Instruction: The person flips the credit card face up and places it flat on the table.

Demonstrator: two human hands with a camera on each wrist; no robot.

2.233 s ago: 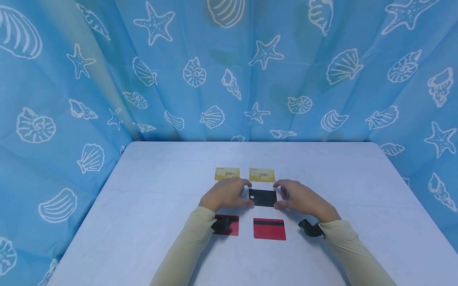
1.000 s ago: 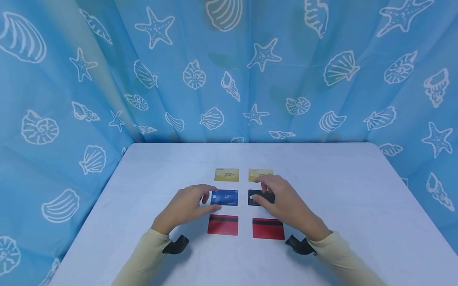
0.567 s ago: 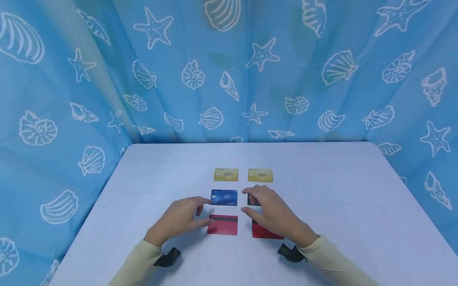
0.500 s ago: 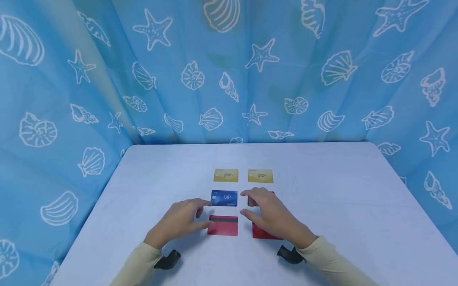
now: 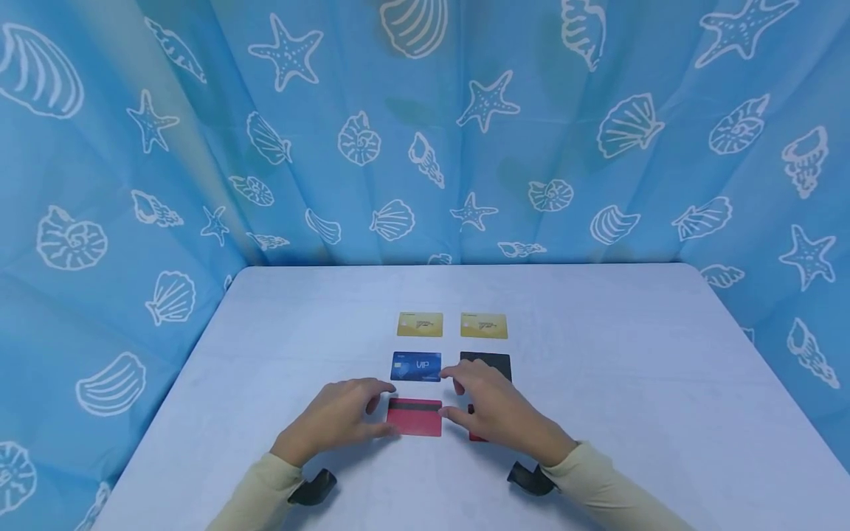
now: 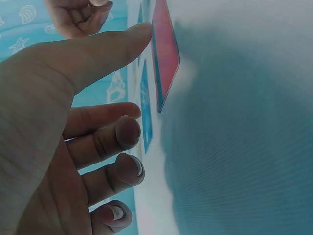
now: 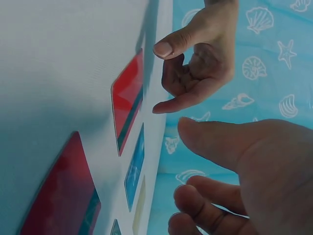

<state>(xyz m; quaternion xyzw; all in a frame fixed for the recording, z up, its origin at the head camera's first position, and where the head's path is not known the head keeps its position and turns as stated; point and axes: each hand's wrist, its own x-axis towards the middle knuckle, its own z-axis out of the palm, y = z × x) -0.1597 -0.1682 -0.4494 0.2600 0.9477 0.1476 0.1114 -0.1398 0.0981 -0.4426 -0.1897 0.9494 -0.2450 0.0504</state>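
A pinkish-red card (image 5: pixel 415 420) with a dark stripe lies flat on the table between my two hands. At its left edge my left hand (image 5: pixel 335 419) hovers, thumb and index finger spread, nothing between them. My right hand (image 5: pixel 503 405) is at its right edge in a similar loose curve, also holding nothing. Under the right hand lie a black card (image 5: pixel 491 360) and a red card (image 5: pixel 475 431), both partly hidden. A blue VIP card (image 5: pixel 417 366) sits just beyond the pinkish-red one. The right wrist view shows the left hand (image 7: pixel 203 61) facing the right across the cards.
Two gold cards, a left one (image 5: pixel 420 324) and a right one (image 5: pixel 483 325), form the far row. Everything lies on a white-covered table (image 5: pixel 617 332). A blue curtain (image 5: pixel 372 169) with seashell prints hangs behind. A small black device (image 5: pixel 313 487) is worn at each wrist.
Both hands left the black card; the left hand moved left, uncovering the blue card. Then both came nearer and now flank the pinkish-red card. The cards look unmoved over the last second.
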